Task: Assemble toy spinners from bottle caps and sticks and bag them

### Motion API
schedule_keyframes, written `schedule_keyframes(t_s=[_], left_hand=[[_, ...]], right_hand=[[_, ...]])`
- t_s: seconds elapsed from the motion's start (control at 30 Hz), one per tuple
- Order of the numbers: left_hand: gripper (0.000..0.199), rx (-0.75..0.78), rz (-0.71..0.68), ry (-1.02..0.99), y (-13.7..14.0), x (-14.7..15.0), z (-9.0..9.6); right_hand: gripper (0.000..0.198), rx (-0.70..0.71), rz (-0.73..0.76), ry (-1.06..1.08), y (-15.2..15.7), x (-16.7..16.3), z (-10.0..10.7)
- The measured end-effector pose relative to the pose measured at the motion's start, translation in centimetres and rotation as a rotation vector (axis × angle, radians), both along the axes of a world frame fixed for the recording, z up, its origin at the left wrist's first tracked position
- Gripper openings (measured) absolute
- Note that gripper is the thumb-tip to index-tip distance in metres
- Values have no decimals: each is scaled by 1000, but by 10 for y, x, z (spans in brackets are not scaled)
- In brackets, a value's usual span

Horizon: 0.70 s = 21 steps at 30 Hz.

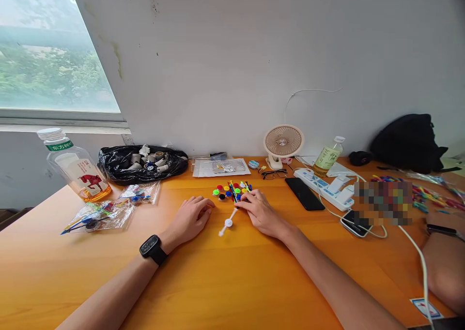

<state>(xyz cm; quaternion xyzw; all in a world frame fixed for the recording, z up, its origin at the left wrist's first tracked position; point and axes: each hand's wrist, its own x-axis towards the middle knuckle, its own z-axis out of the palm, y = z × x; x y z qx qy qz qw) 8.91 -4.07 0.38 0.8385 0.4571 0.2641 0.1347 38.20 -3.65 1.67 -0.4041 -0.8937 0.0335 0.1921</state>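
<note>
My left hand [192,217] lies palm down on the wooden table with its fingers loosely stretched, holding nothing. My right hand [260,215] bends over the near edge of a small pile of colored plastic pieces; its fingertips are drawn in by some thin sticks [233,193], and what they pinch is hidden. Between both hands lies a white plastic rod [223,231] with a round white disc [228,222] around its middle, its far end close to my right fingertips. Round red, green, yellow, blue and black pieces [222,197] sit just beyond.
At left are a drink bottle [78,168], bagged parts [101,216] and a black plastic bag [112,168] of pipe fittings. A fan [283,141], glasses [274,174], phone [304,193] and power strip [323,189] stand right. Another person's arm [445,257] rests far right.
</note>
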Motion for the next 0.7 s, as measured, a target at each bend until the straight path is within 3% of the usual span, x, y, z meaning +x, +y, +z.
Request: schedule_keyframes(t_s=[0.27,0.7], left_hand=[[22,3,2,4,1,0,-2],[20,9,-3,-17,1,0,-2]], right_hand=[[31,-18,59,62,-2,-1,1],[19,-28,29,93,-6,-3,-1]])
